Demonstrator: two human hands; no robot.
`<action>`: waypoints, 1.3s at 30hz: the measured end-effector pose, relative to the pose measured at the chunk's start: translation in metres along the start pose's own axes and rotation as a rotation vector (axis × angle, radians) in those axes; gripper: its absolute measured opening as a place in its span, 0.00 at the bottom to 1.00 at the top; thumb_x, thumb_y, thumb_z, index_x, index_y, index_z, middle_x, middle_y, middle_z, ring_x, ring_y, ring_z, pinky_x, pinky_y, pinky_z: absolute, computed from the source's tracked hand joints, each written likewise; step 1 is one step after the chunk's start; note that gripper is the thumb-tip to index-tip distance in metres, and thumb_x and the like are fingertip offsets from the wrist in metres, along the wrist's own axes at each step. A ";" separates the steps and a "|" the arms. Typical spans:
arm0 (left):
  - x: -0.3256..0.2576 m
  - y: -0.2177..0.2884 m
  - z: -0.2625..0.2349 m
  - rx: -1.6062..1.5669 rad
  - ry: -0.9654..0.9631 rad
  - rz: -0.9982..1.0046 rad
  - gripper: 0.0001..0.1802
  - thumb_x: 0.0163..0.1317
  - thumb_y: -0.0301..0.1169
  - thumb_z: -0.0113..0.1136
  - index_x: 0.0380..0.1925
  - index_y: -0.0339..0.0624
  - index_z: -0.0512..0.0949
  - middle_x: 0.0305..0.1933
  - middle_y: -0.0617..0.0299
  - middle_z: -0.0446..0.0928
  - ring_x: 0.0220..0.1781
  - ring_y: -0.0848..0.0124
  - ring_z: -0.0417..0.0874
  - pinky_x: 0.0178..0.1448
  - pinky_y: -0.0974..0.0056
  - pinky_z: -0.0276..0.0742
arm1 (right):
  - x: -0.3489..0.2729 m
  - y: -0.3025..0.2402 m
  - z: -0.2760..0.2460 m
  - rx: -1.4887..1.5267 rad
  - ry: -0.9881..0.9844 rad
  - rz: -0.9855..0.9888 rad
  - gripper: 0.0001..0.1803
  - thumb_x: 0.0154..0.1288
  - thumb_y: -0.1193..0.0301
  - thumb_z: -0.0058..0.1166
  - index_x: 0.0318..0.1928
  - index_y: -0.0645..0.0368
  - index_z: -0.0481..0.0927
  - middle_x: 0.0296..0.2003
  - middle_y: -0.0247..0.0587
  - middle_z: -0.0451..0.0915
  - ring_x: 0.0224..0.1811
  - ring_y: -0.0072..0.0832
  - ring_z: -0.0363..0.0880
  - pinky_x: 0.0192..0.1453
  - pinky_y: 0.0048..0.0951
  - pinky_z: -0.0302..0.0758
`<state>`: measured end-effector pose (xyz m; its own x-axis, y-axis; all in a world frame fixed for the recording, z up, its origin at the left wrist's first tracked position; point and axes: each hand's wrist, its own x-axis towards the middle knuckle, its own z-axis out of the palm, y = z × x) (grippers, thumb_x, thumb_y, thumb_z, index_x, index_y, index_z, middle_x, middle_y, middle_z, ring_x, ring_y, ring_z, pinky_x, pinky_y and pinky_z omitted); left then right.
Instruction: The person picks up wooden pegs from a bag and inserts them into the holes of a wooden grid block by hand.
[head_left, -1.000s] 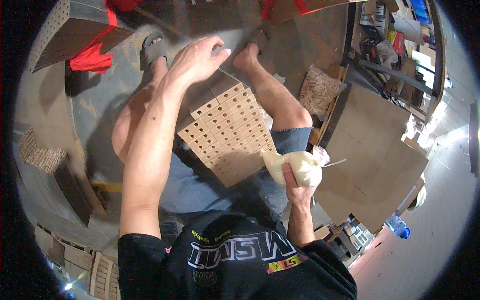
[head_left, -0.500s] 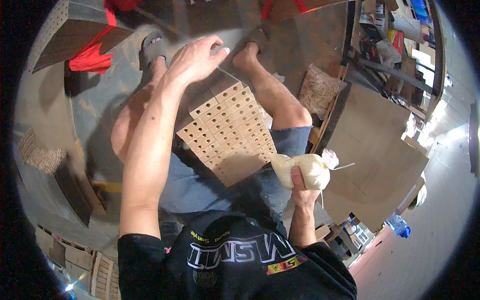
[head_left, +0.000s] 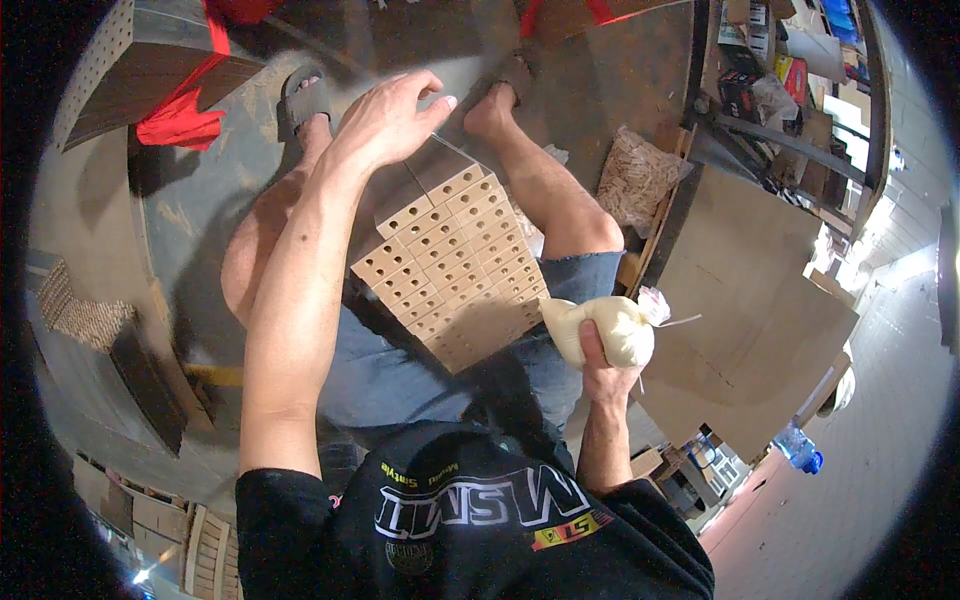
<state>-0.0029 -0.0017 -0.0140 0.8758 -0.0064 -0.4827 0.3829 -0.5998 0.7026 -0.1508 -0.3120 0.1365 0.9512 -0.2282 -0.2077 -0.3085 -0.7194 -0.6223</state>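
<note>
I sit with a stack of pale wooden boards drilled with rows of holes (head_left: 455,265) leaning between my knees. My left hand (head_left: 385,120) rests on the stack's far top edge, fingers curled over it. My right hand (head_left: 603,375) grips a cream plastic bag of glue (head_left: 600,328) beside my right knee; the bag's pointed tip touches the near right edge of the stack, and its knotted end sticks out to the right.
Flat cardboard sheets (head_left: 760,300) lie on the floor to my right, with a sack of wood shavings (head_left: 635,175) beyond. A perforated dark board with a red cloth (head_left: 180,120) stands at the upper left. A blue bottle (head_left: 800,450) lies lower right.
My right hand has shifted slightly with the glue bag, turning its tip toward the stack's edge. My left hand stays on the top of the boards.
</note>
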 end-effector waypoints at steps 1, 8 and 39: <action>0.000 0.000 0.000 0.000 0.000 0.000 0.28 0.67 0.55 0.53 0.59 0.50 0.76 0.55 0.51 0.82 0.59 0.57 0.82 0.59 0.47 0.73 | 0.000 0.000 0.000 0.000 0.000 0.000 0.19 0.53 0.63 0.71 0.41 0.61 0.83 0.36 0.38 0.84 0.37 0.30 0.83 0.47 0.33 0.79; -0.007 0.014 -0.007 -0.003 -0.005 -0.034 0.25 0.68 0.49 0.54 0.55 0.43 0.77 0.57 0.49 0.80 0.59 0.55 0.81 0.62 0.54 0.75 | -0.005 0.004 -0.006 0.042 -0.030 -0.016 0.19 0.54 0.64 0.71 0.42 0.61 0.83 0.36 0.39 0.84 0.37 0.31 0.83 0.46 0.34 0.80; 0.000 0.001 0.001 -0.009 0.002 0.020 0.28 0.68 0.53 0.55 0.57 0.44 0.76 0.53 0.48 0.82 0.56 0.58 0.83 0.58 0.52 0.76 | -0.012 0.008 -0.016 0.018 -0.089 -0.054 0.17 0.56 0.65 0.67 0.43 0.61 0.81 0.36 0.39 0.82 0.37 0.30 0.82 0.45 0.33 0.79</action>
<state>-0.0030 -0.0034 -0.0139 0.8840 -0.0169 -0.4672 0.3675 -0.5927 0.7167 -0.1650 -0.3256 0.1459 0.9623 -0.1293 -0.2395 -0.2576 -0.7170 -0.6477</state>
